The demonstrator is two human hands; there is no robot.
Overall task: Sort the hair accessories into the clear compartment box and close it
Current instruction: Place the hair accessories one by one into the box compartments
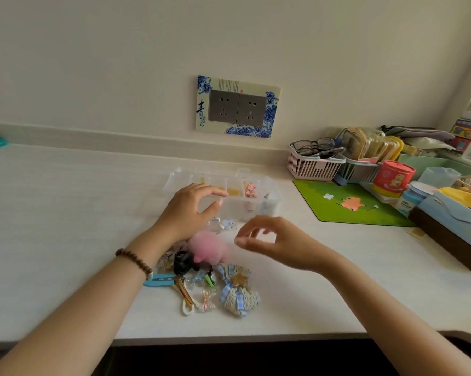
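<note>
A clear compartment box [272, 198] stands open on the white desk, its lid tipped back; a small colourful clip [250, 190] and a few small pieces lie in its right cells. My left hand [188, 210] hovers open in front of the box's left half, holding nothing. My right hand [272, 241] floats open and blurred to the right of a fluffy pink pompom [208, 249]. Below the hands lies a pile of accessories: a blue gingham lace bow with a gold star [238, 290], a black claw clip [182, 263], a gold clip [185, 293] and a blue clip [158, 280].
A green mat [348, 204] lies right of the box. Pink and blue baskets [314, 165] with glasses, a red-yellow tin [392, 179] and boxes [451, 226] crowd the right side. A wall socket [237, 107] is behind. The desk's front edge [229, 339] runs below the pile.
</note>
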